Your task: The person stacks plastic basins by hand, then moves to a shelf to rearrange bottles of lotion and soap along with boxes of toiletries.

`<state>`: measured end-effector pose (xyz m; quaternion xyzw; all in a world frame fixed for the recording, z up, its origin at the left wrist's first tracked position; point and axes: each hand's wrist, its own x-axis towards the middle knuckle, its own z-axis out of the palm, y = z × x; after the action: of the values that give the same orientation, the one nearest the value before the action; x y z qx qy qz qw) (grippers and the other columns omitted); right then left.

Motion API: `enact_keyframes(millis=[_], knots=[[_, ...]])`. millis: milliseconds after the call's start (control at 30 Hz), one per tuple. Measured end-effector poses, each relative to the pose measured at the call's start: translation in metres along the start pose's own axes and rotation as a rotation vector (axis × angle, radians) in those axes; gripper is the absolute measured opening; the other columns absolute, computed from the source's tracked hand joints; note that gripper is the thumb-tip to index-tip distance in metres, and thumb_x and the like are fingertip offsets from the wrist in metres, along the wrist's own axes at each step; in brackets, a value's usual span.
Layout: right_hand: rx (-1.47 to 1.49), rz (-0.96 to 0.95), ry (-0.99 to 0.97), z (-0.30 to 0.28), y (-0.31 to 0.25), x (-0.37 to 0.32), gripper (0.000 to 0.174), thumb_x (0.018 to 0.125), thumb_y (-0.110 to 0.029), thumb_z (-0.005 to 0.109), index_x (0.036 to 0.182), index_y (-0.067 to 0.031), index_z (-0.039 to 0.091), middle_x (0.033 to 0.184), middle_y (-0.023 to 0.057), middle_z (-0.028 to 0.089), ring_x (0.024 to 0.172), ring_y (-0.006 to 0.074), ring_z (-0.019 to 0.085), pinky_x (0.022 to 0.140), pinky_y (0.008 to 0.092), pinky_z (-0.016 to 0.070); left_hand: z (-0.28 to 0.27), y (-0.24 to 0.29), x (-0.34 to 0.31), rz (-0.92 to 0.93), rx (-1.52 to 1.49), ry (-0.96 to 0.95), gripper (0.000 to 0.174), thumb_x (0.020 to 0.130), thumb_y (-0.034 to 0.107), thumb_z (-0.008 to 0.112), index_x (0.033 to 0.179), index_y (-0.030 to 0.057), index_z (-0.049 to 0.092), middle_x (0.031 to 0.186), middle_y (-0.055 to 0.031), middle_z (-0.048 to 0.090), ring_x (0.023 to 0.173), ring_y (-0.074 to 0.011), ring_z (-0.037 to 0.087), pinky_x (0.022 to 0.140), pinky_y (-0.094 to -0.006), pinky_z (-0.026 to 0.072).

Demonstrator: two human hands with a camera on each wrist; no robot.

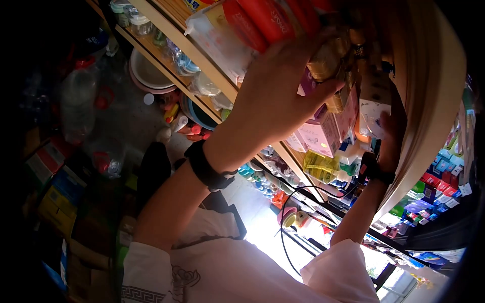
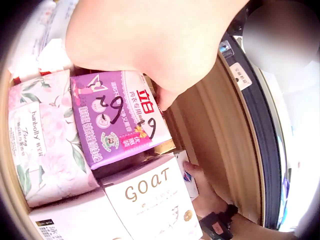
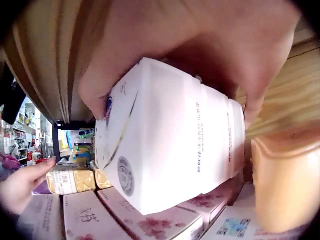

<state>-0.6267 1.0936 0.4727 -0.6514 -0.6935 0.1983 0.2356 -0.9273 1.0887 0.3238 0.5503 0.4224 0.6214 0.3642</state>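
In the head view my left hand (image 1: 268, 96) reaches over the shelf, its thumb along a gold-patterned box (image 3: 75, 180) and its fingers around the far side, partly hidden. The left wrist view has the back of this hand above a purple soap pack (image 2: 115, 120) with handwritten marks. My right hand (image 3: 185, 35) grips a row of white boxes (image 3: 170, 135), fingers on one side and thumb on the other. They are held tilted just over pink flowered boxes (image 3: 150, 220). In the head view, the right hand (image 1: 394, 131) is beside the curved shelf edge.
A white box marked GOAT (image 2: 150, 200) and a flowered pack (image 2: 47, 140) lie close by. Red packs (image 1: 257, 25) fill the shelf beyond the left hand. An orange container (image 3: 285, 180) stands beside the white boxes. A curved wooden panel (image 1: 429, 101) borders the right side. A black cable (image 1: 285, 222) hangs below.
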Motion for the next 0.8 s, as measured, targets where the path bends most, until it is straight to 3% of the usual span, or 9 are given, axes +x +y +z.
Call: enact_keyframes(millis=[167, 233, 400, 467, 500, 533, 600, 633, 800], knots=[[-0.139, -0.066, -0.111, 0.024, -0.036, -0.006, 0.091, 0.083, -0.042, 0.076, 0.156, -0.0015, 0.041, 0.152, 0.0151, 0.051, 0.140, 0.0265, 0.048, 0.119, 0.0409, 0.0325, 0.001, -0.004, 0.000, 0.026, -0.049, 0.027, 0.066, 0.086, 0.034, 0.078, 0.143, 0.0094, 0.056, 0.118, -0.0166, 0.068, 0.110, -0.0338, 0.063, 0.096, -0.0454, 0.0495], [0.047, -0.017, -0.132, 0.033, -0.042, -0.015, 0.091, 0.074, -0.017, 0.080, 0.156, -0.0061, 0.042, 0.155, 0.0103, 0.050, 0.142, 0.0259, 0.048, 0.122, 0.0436, 0.0300, 0.001, -0.005, 0.001, 0.062, -0.015, 0.045, 0.064, 0.086, 0.033, 0.078, 0.140, 0.0061, 0.057, 0.119, -0.0168, 0.068, 0.111, -0.0341, 0.063, 0.098, -0.0456, 0.0490], [-0.144, -0.020, -0.095, 0.043, -0.049, -0.029, 0.094, 0.075, -0.018, 0.076, 0.159, -0.0044, 0.036, 0.160, 0.0121, 0.044, 0.147, 0.0262, 0.042, 0.122, 0.0444, 0.0290, 0.004, -0.004, 0.001, 0.009, -0.102, 0.043, 0.065, 0.084, 0.032, 0.079, 0.139, 0.0035, 0.058, 0.119, -0.0170, 0.067, 0.113, -0.0345, 0.062, 0.098, -0.0452, 0.0491], [0.071, -0.053, -0.154, 0.036, -0.035, -0.028, 0.101, 0.076, -0.027, 0.082, 0.160, -0.0037, 0.032, 0.165, 0.0124, 0.036, 0.152, 0.0255, 0.036, 0.122, 0.0454, 0.0293, 0.002, -0.002, 0.000, -0.013, -0.108, 0.039, 0.065, 0.084, 0.032, 0.080, 0.139, 0.0035, 0.058, 0.120, -0.0171, 0.067, 0.113, -0.0347, 0.062, 0.098, -0.0451, 0.0492], [0.129, -0.126, -0.225, 0.021, -0.006, -0.022, 0.094, 0.088, -0.034, 0.077, 0.161, -0.0023, 0.027, 0.168, 0.0127, 0.029, 0.154, 0.0252, 0.032, 0.123, 0.0453, 0.0289, 0.001, -0.001, 0.000, -0.013, -0.045, 0.033, 0.065, 0.084, 0.032, 0.080, 0.138, 0.0037, 0.058, 0.120, -0.0169, 0.067, 0.113, -0.0346, 0.062, 0.098, -0.0450, 0.0491], [0.130, -0.126, -0.229, 0.021, -0.007, -0.022, 0.094, 0.088, -0.034, 0.077, 0.161, -0.0023, 0.027, 0.168, 0.0127, 0.029, 0.154, 0.0252, 0.032, 0.123, 0.0453, 0.0289, 0.001, 0.000, 0.000, -0.012, 0.017, 0.026, 0.065, 0.084, 0.032, 0.080, 0.138, 0.0038, 0.058, 0.120, -0.0168, 0.067, 0.113, -0.0345, 0.062, 0.098, -0.0449, 0.0490], [0.437, 0.104, 0.041, 0.018, -0.011, -0.024, 0.079, 0.105, -0.057, 0.047, 0.156, 0.0019, 0.038, 0.164, 0.0153, 0.036, 0.151, 0.0266, 0.035, 0.125, 0.0445, 0.0244, 0.003, -0.003, -0.001, 0.000, 0.000, 0.043, 0.065, 0.084, 0.032, 0.080, 0.138, 0.0039, 0.058, 0.120, -0.0167, 0.067, 0.113, -0.0344, 0.062, 0.098, -0.0449, 0.0489], [0.251, 0.014, -0.012, 0.012, -0.008, -0.019, 0.061, 0.109, -0.038, 0.046, 0.154, 0.0028, 0.041, 0.162, 0.0159, 0.039, 0.150, 0.0270, 0.037, 0.125, 0.0436, 0.0255, 0.005, -0.004, -0.002, 0.014, -0.020, 0.056, 0.066, 0.084, 0.032, 0.080, 0.139, 0.0039, 0.057, 0.121, -0.0167, 0.067, 0.113, -0.0344, 0.062, 0.098, -0.0448, 0.0487], [0.136, -0.062, -0.060, 0.008, 0.008, -0.009, 0.058, 0.104, -0.029, 0.055, 0.152, 0.0033, 0.044, 0.158, 0.0165, 0.044, 0.146, 0.0260, 0.043, 0.123, 0.0424, 0.0298, 0.004, -0.004, -0.003, 0.017, 0.005, 0.047, 0.069, 0.084, 0.033, 0.080, 0.141, 0.0012, 0.055, 0.122, -0.0180, 0.067, 0.115, -0.0341, 0.061, 0.099, -0.0439, 0.0482]])
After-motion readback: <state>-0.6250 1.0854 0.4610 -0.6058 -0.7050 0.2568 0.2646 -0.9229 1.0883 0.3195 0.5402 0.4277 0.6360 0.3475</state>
